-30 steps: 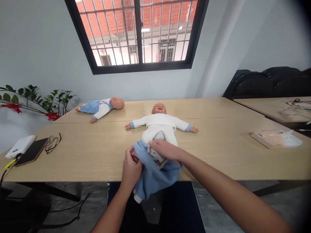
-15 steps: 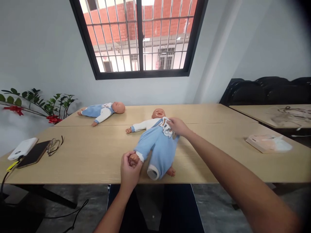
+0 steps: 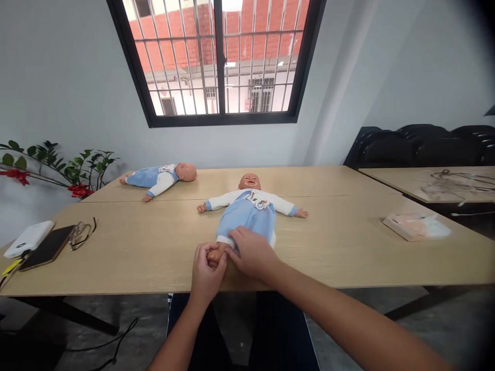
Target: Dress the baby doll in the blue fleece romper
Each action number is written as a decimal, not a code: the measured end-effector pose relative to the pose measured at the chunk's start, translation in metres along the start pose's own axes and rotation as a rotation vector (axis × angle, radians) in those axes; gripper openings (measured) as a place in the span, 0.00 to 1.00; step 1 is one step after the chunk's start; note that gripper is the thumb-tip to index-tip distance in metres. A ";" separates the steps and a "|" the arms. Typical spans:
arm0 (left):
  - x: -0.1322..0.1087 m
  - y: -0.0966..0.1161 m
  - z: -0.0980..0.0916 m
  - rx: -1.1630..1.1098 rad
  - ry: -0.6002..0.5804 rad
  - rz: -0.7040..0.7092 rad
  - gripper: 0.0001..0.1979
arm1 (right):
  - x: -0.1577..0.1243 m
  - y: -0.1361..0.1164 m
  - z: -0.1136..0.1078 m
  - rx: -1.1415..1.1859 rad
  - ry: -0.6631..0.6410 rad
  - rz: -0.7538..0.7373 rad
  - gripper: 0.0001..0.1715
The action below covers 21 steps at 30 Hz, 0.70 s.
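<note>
The grip of the left hand is curled around one foot of the nearer doll. The right hand bends its fingers over that leg's white cuff; we cannot tell whether they pinch the cloth or merely rest there.

Largest of all, we see the pale worktop, with a barred window above its far side. The nearer doll lies face up at its middle, head towards the window, arms spread, its feet end by the front edge. We see blue dungarees over its body, with an animal face on the bib. A second doll, dressed alike, lies at the back left, well apart from the first. Smaller again, we find a soft pack on the right and, on the left, a dark flat object just beside folding glasses.
</note>
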<state>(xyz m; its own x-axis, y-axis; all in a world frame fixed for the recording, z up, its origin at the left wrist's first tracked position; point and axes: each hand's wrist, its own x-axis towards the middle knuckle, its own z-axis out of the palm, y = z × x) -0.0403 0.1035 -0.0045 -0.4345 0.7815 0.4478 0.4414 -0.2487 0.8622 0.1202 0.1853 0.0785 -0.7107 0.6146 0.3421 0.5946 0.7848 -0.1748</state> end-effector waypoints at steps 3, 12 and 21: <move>-0.002 0.001 -0.001 0.017 -0.049 0.057 0.09 | -0.011 -0.007 0.012 -0.077 -0.005 -0.003 0.11; -0.007 0.001 -0.007 0.141 -0.153 0.093 0.09 | -0.042 0.004 0.024 -0.062 0.101 -0.140 0.11; -0.005 0.002 -0.025 0.242 -0.399 0.001 0.14 | -0.023 0.113 0.034 0.498 0.532 0.599 0.37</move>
<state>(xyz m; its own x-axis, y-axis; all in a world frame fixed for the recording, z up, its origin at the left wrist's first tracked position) -0.0575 0.0851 0.0009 -0.1188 0.9521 0.2817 0.6324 -0.1461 0.7607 0.1910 0.2623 0.0191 -0.0008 0.9061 0.4230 0.4883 0.3695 -0.7906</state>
